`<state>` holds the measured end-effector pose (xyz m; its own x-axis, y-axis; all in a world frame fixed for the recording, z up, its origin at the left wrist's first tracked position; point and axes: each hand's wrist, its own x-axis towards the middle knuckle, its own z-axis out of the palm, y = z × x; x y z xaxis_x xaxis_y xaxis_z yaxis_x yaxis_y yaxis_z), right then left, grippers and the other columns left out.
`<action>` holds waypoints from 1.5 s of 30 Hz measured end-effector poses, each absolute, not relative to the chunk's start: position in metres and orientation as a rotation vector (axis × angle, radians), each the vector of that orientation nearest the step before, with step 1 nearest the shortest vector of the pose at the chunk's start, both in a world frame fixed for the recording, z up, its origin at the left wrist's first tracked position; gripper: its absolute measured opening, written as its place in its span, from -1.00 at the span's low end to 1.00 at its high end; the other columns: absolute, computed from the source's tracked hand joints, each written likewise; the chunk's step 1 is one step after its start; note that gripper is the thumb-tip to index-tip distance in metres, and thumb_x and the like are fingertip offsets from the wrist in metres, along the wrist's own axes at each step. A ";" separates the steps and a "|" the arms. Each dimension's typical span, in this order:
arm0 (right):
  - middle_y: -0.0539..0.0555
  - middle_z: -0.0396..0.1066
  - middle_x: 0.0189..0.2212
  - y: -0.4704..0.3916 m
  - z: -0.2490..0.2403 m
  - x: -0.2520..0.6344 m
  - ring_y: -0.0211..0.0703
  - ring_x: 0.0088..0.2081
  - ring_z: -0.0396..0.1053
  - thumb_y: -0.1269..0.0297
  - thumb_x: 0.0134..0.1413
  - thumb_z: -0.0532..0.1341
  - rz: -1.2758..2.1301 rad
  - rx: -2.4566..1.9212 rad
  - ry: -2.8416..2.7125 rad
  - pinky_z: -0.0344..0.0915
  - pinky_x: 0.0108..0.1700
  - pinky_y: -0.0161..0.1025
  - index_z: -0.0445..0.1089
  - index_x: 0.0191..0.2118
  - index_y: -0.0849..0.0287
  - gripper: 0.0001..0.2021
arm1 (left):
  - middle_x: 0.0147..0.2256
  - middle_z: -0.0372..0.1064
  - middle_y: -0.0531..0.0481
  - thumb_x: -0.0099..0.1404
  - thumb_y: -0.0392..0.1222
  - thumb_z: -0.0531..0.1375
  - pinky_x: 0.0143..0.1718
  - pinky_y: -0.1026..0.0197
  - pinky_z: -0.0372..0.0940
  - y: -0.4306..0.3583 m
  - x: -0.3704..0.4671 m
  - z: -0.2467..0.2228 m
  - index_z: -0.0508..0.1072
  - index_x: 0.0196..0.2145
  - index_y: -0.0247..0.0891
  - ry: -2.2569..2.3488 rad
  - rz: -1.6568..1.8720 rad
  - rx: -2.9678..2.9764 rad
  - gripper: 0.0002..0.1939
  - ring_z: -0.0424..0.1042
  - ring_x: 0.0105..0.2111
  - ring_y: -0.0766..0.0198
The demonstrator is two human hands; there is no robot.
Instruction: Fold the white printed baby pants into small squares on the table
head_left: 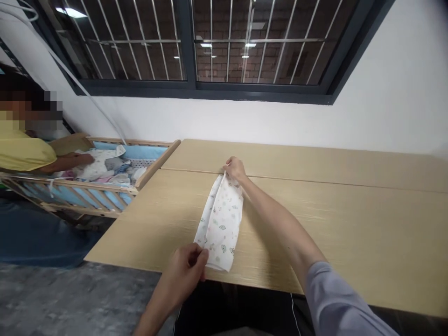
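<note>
A white cloth (224, 224) with a small print lies folded into a long strip on the light wooden table (315, 219), running from near its front edge toward the seam. My left hand (187, 268) pinches the near left corner of the cloth at the table's front edge. Farther away, my right hand (235, 169) is closed on the cloth's far end, by the seam between the boards.
At the left stands a wooden crib (157, 163) with blue lining and a pile of clothes (105, 165). A person in a yellow top (24, 149) reaches into it. Behind the table are a white wall (245, 119) and a barred window (245, 46).
</note>
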<state>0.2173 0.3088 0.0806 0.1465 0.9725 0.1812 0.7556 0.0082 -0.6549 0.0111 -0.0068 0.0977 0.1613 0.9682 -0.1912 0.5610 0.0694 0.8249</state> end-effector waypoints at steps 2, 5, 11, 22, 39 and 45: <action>0.14 0.50 -0.17 0.309 0.073 0.199 -0.07 -0.17 0.45 0.34 0.02 0.23 0.429 -1.813 -1.677 0.33 -0.18 -0.25 0.41 -0.08 0.14 -0.71 | -0.64 0.38 0.03 0.37 0.10 0.00 -0.48 0.22 0.14 -0.006 -0.001 0.089 0.29 -0.57 -0.18 1.597 0.610 1.632 -0.57 0.36 -0.59 0.25; 0.18 0.49 -0.15 0.307 0.064 0.182 0.00 -0.13 0.45 0.35 0.05 0.21 0.429 -1.837 -1.718 0.33 -0.14 -0.20 0.41 -0.10 0.13 -0.75 | -0.63 0.39 0.02 0.39 0.04 -0.01 -0.47 0.23 0.13 -0.006 -0.010 0.078 0.29 -0.57 -0.18 1.678 0.578 1.686 -0.59 0.40 -0.57 0.23; 0.22 0.50 -0.12 0.292 0.070 0.172 0.06 -0.07 0.44 0.24 0.22 0.16 0.407 -1.789 -1.847 0.32 -0.04 -0.11 0.39 -0.06 0.16 -0.78 | -0.49 0.51 0.00 0.43 -0.04 0.02 -0.49 0.21 0.09 -0.024 -0.006 0.075 0.42 -0.43 -0.16 2.179 0.475 2.005 -0.66 0.51 -0.46 0.12; 0.21 -0.17 0.47 0.100 0.078 0.172 0.04 0.46 -0.20 -0.07 0.39 -0.01 0.626 -0.490 -2.856 -0.11 0.42 0.02 -0.06 0.45 0.16 -0.33 | 0.01 0.55 -0.15 0.40 -0.03 0.11 -0.06 0.03 0.41 -0.056 0.024 0.043 0.51 0.01 -0.21 1.726 0.790 2.878 -0.66 0.55 -0.03 0.00; 0.12 -0.06 0.44 0.287 0.048 0.229 -0.06 0.45 -0.13 0.04 0.38 0.02 0.363 -1.232 -2.670 -0.28 0.45 0.01 0.08 0.41 0.09 -0.43 | 0.08 0.50 -0.22 0.46 -0.09 0.03 -0.01 -0.09 0.45 -0.058 0.026 0.040 0.57 0.00 -0.19 1.731 0.531 2.909 -0.64 0.51 0.06 -0.05; 0.31 0.16 0.34 0.225 0.074 0.215 0.09 0.36 0.09 0.16 0.40 -0.01 0.193 -1.089 -2.543 -0.02 0.37 0.08 0.22 0.30 0.28 -0.52 | 0.04 0.54 -0.14 0.44 -0.18 0.10 0.02 -0.08 0.37 -0.055 0.027 0.041 0.53 -0.01 -0.19 1.799 0.636 2.790 -0.73 0.52 0.03 -0.01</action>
